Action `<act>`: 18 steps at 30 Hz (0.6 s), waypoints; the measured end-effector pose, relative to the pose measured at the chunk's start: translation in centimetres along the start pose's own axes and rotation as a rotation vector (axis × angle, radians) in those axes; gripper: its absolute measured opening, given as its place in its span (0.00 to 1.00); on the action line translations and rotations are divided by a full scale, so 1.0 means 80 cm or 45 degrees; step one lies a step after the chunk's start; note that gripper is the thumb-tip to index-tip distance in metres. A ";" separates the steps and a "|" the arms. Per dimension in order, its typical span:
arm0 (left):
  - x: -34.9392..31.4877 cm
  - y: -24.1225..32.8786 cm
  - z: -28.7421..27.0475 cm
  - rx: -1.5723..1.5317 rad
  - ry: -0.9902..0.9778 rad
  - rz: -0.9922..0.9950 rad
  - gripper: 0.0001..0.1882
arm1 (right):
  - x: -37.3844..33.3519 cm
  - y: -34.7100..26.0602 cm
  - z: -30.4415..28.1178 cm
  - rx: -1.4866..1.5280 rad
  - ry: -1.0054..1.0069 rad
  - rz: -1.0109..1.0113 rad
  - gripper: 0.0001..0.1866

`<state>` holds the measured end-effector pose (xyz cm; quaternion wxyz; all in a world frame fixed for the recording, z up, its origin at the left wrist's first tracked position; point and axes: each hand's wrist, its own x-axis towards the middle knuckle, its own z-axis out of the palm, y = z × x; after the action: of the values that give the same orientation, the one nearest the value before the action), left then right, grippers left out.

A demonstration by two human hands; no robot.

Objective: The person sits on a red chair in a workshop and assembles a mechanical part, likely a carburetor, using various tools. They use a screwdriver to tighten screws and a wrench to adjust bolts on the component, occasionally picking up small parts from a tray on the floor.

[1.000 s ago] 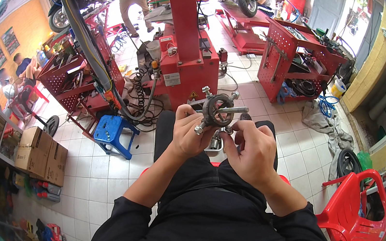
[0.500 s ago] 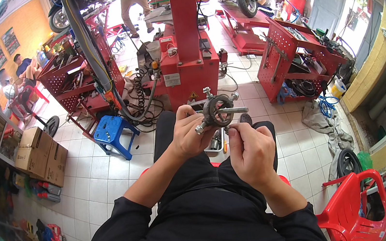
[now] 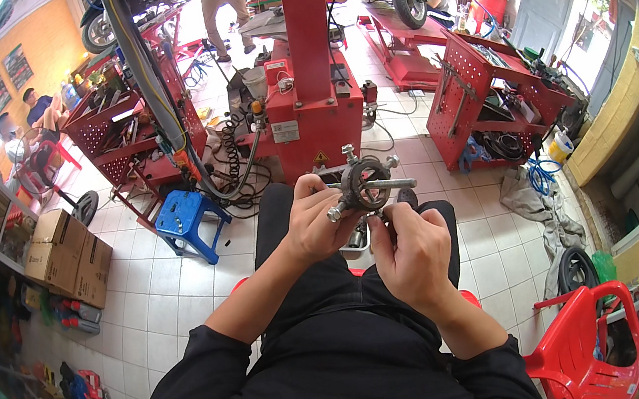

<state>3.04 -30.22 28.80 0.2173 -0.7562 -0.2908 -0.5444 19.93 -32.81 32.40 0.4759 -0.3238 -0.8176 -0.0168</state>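
Observation:
My left hand (image 3: 313, 224) is closed around the left side of a dark metal ring tool (image 3: 351, 188), held up above my lap. Several bright bolts stick outward from its rim, and a long metal rod (image 3: 398, 183) runs through its middle, pointing right. Just below the ring, my right hand (image 3: 417, 255) pinches with thumb and fingers at the bolt on the ring's lower edge; the fingers hide most of that bolt. Beneath the hands, a small tray (image 3: 356, 248) with metal parts shows partly between my legs.
Ahead stands a red lift post (image 3: 317, 123) with hoses beside it. A blue stool (image 3: 191, 216) and cardboard boxes (image 3: 69, 257) are to the left. Red tool carts (image 3: 448, 102) flank the post. A red chair (image 3: 573, 344) is at lower right. Other people are farther back.
The ring tool has shifted slightly to the right and turned a little in my left hand. My right thumb and fingers have moved slightly at the lower bolt.

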 end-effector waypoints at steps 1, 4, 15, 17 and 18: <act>-0.001 -0.001 0.000 -0.005 0.003 -0.003 0.10 | 0.000 0.001 0.001 0.050 -0.016 0.026 0.08; -0.005 -0.005 0.003 -0.028 0.020 -0.008 0.10 | -0.001 0.003 0.002 0.329 -0.127 0.226 0.07; -0.005 -0.008 0.002 -0.009 0.041 -0.009 0.09 | 0.005 0.008 -0.001 0.095 -0.014 0.038 0.10; -0.002 -0.004 0.004 -0.031 0.045 -0.014 0.09 | 0.000 0.009 0.003 0.003 0.002 -0.040 0.07; -0.001 -0.002 0.004 -0.044 0.048 -0.015 0.09 | -0.002 0.006 0.006 0.013 -0.007 -0.025 0.07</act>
<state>3.13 -29.89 28.62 0.2064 -0.7478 -0.2818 -0.5646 19.87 -32.35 31.85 0.4750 -0.3134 -0.8221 -0.0163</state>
